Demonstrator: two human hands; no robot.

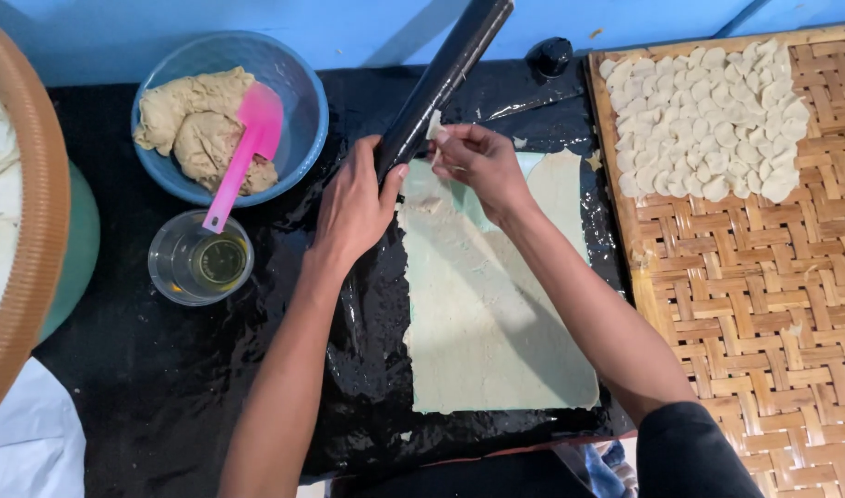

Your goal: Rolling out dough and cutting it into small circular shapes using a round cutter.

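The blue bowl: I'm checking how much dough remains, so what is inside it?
The blue bowl holds lumps of tan dough, with a pink spatula resting on them, handle over the rim. The bowl's bottom under the dough is covered.

Counter (146,387) under glossy black sheet: rolled dough (496,314) at centre, blue bowl (302,138) and glass (199,258) left, woven tray (763,304) right, black knob (551,55) at back.

We noted a black roller (441,83) over pale beige dough sheet (496,314). The bowl (298,69) was blue, its spatula (242,152) pink; the woven tray (754,295) tan.
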